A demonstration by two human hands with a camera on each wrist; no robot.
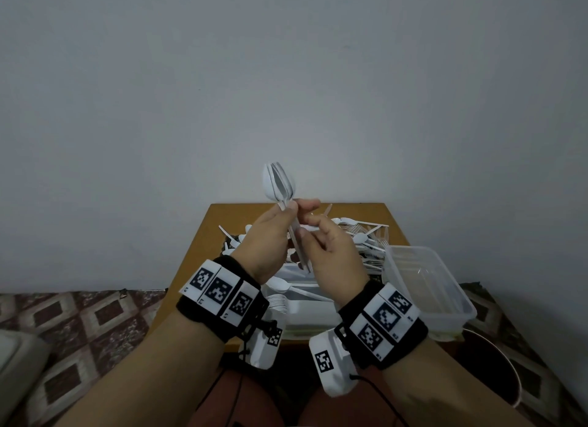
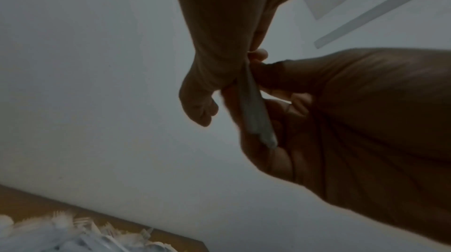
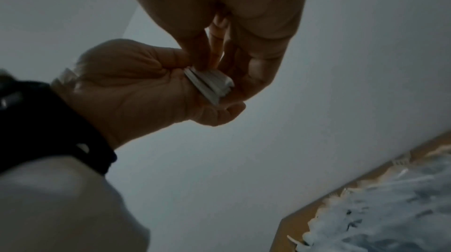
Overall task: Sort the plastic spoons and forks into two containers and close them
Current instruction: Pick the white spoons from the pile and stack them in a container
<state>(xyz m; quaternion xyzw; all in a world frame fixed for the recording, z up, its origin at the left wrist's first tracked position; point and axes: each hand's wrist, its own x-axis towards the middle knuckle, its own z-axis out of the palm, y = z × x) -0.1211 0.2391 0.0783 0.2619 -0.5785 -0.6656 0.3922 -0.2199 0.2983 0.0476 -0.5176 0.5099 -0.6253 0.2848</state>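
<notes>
Above the wooden table [image 1: 219, 235], both hands grip nested white spoons [image 1: 279, 182]: left hand [image 1: 270, 235], right hand [image 1: 331, 251]; bowls visible only from head view.

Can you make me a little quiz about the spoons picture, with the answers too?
1. True or false: both hands hold the bunch of spoons up above the table.
2. Which way do the spoon bowls point? A up, B down, C sideways.
3. Fill in: the clear container near the right hand has no ____ in it.

Key:
1. True: the left hand and the right hand both pinch the handles.
2. A.
3. Cutlery; the loose pile lies on the table.
</notes>
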